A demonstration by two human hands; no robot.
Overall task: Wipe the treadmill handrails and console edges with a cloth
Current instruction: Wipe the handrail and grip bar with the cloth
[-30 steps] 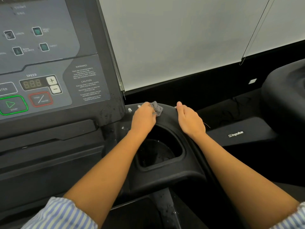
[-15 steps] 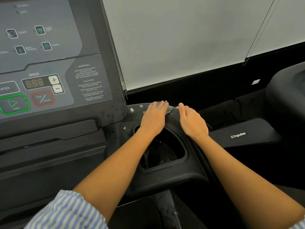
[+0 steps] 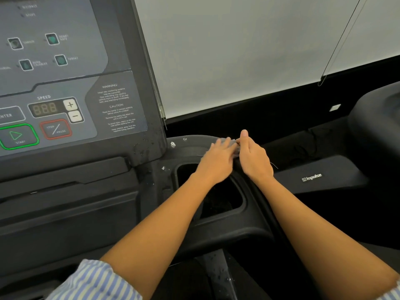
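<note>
A small grey cloth [image 3: 234, 146] lies on the black rim of the treadmill's right cup-holder tray [image 3: 190, 148], mostly hidden between my hands. My left hand [image 3: 216, 161] presses on it with straight fingers and looks blurred. My right hand [image 3: 253, 156] sits right beside it on the tray's outer edge, thumb raised, its fingers seeming to pinch the cloth's right end. The console panel [image 3: 65, 94] with its buttons rises at the left.
The deep cup-holder well [image 3: 218, 198] opens just below my hands. Water droplets [image 3: 142, 148] dot the console's lower right corner and the tray. A second black machine with an Impulse logo [image 3: 311, 177] stands to the right. A white blind [image 3: 238, 50] hangs behind.
My left hand has slid the cloth rightward along the tray rim, from near the console until it meets my right hand, which has barely moved.
</note>
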